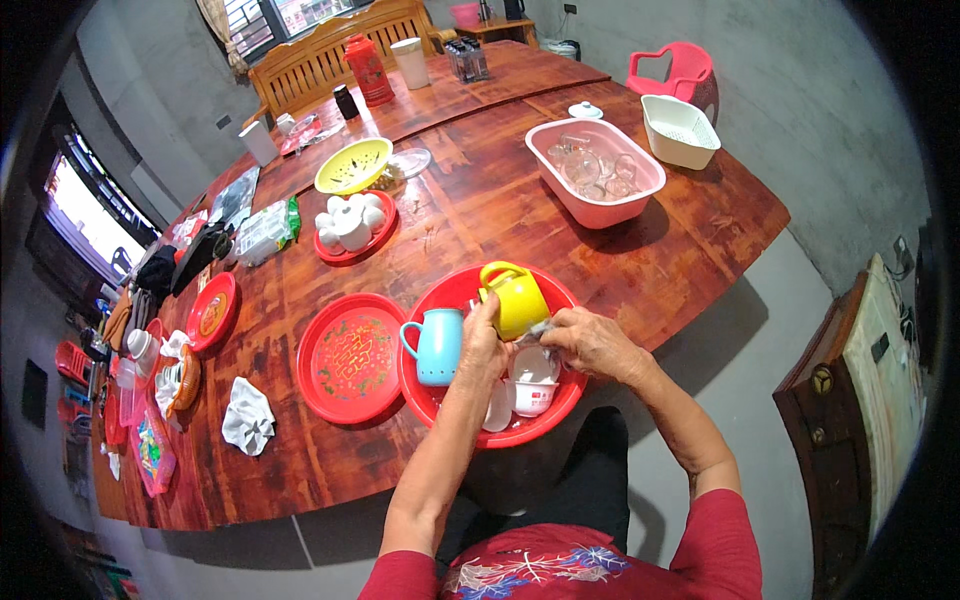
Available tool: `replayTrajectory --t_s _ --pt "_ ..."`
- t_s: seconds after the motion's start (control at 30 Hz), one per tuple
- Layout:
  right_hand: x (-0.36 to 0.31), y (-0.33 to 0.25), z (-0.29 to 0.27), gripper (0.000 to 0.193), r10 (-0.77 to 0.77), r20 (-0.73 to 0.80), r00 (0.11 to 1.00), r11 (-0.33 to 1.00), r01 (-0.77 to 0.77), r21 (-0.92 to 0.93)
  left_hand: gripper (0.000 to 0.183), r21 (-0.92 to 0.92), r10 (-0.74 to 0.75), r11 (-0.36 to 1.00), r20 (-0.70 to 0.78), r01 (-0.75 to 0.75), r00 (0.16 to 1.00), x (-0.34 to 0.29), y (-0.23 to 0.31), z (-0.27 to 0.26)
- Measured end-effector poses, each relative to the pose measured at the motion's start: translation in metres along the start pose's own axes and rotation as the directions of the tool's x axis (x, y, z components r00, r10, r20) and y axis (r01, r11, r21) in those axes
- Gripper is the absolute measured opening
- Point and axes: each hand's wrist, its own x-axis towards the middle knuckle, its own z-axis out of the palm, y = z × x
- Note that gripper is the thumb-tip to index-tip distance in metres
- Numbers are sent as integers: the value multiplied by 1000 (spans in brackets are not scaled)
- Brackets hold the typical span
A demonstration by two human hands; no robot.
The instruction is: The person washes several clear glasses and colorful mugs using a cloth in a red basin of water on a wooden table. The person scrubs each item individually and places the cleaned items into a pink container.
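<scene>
Head view: person at the near edge of the reddish wooden tabletop (520,200), both hands over a round red plastic basin (440,300) that overhangs that edge.

Left hand (484,340) fingers closed around the lower body of a glossy yellow ceramic mug (514,297), which is tipped, mouth toward the person, handle up and to the far side. The mug lies directly above and just beyond the left hand; the left is the nearer hand and carries it.

Right hand (592,343) fingers pinched on something small and pale at the mug's rim; too small to identify. It touches the mug from the right side.

Light blue ceramic mug (436,346) stands upright in the basin, just left of the left hand. White cups (531,380) lie in the basin below both hands.

Flat red round plastic tray (350,357) lies on the tabletop left of the basin, touching or nearly so.
</scene>
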Motion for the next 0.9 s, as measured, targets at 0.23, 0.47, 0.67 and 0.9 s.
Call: replayTrajectory --t_s 0.23,0.47,0.67,0.9 --pt "26 9 28 12 152 -42 987 985 -155 -80 36 -14 13 1000 -39 -14 999 -12 33 -9" --pt "66 22 80 30 470 25 882 878 -465 -114 35 -149 96 985 91 -81 991 -20 48 -9" --pt "60 14 91 31 599 271 753 779 -627 19 34 -86 128 989 54 -123 990 -21 50 -27" --pt "32 -12 0 24 161 -108 981 941 -119 316 27 16 220 975 -4 -220 976 -25 40 -7"
